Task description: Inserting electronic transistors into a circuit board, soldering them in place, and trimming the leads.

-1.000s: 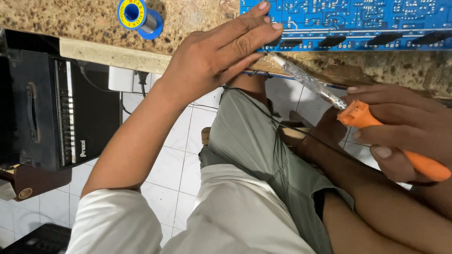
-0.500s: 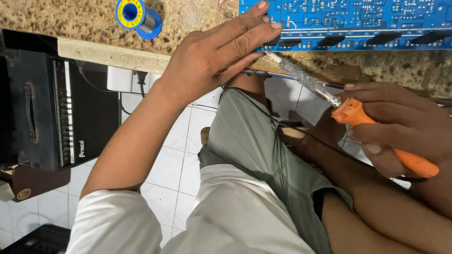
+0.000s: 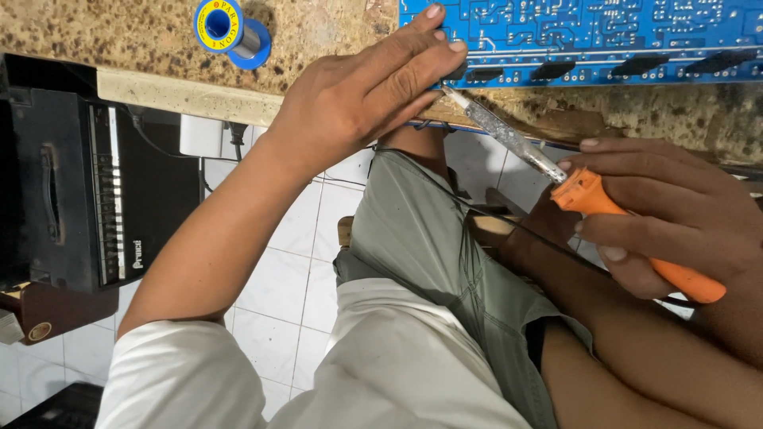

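An orange-handled soldering iron [image 3: 628, 230] lay gripped in the right hand [image 3: 675, 214], fingers closed on the handle; light, rigid, best held there, away from its metal tip. The tip met the blue printed circuit board [image 3: 604, 32] at twelve o'clock, at the speckled stone counter [image 3: 119, 32] edge. The left hand [image 3: 366, 99], fingers extended together, pressed the board. A blue-and-yellow solder spool [image 3: 230, 30] sat at ten o'clock.

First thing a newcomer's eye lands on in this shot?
Most likely the orange-handled soldering iron at right, gripped in the right hand, its metal tip reaching up to the near edge of the blue circuit board lying on the speckled counter. The left hand stretches across the middle, fingertips pressed on that board's corner. A blue-and-yellow solder spool sits on the counter at top left.
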